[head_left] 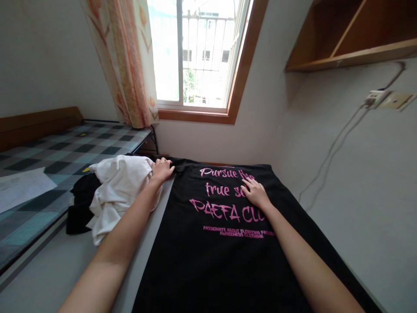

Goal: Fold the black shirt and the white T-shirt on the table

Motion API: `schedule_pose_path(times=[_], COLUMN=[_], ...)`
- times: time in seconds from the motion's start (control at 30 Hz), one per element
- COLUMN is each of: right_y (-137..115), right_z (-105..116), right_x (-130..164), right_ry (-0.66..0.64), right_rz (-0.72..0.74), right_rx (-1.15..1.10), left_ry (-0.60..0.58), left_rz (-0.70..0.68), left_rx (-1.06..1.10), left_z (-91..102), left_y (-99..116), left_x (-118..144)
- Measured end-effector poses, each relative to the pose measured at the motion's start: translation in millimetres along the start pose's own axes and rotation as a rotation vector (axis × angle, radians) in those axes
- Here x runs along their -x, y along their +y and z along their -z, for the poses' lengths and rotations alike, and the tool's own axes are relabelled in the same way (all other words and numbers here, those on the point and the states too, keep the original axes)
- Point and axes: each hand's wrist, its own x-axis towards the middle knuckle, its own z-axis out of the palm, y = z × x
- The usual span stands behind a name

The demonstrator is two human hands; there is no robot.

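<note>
A black shirt (208, 261) lies flat on the surface (48, 278). Left hand (162, 169) pinches its far-left edge; right hand (256, 192) presses spread on pink "Pursue the true" lettering. White cloth (119, 189) left of it.

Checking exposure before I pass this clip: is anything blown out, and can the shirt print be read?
Head view: the window is overexposed, the building outside washed out; the black shirt stays dark but its pink print is sharp, partly covered by the right hand; wide-angle bending tilts the walls and shelf.
</note>
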Motion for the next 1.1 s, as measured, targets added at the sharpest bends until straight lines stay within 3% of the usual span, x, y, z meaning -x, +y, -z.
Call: schedule_pose_path(times=[0.13,0.27,0.43,0.57,0.7,0.8,0.97,1.1], right_y=[-0.9,-4.0,-12.2,-19.9,-26.9,-35.1,-48.8,-44.9], right_z=[0.0,1.0,5.0,11.5,16.5,16.9,11.4,7.1], right_x=[-0.2,0.9,5.0,11.4,18.2,21.8,29.3,34.9], right_ry=[0.025,0.04,0.092,0.157,0.155,0.067,-0.012,0.004], right_rz=[-0.007,-0.023,-0.015,-0.031,-0.042,-0.082,-0.226,-0.198], right_rx=[-0.004,-0.009,0.031,0.12,0.157,0.096,0.025,-0.009], left_ry=[-0.015,0.037,0.031,0.066,-0.086,-0.151,-0.033,-0.036], left_rz=[-0.023,-0.037,-0.072,-0.302,-0.402,-0.47,-0.543,-0.563], left_rx=[-0.099,-0.103,-0.07,0.041,0.122,0.102,0.151,0.224], left_z=[-23.8,-32.7,-26.3,-20.5,-16.5,-12.9,-8.3,3.3], left_y=[2.6,8.1,13.6,19.8,19.8,11.3,-5.3,-10.3], left_x=[10.2,18.1,30.5,58.7,90.1,107.3,127.4,139.9])
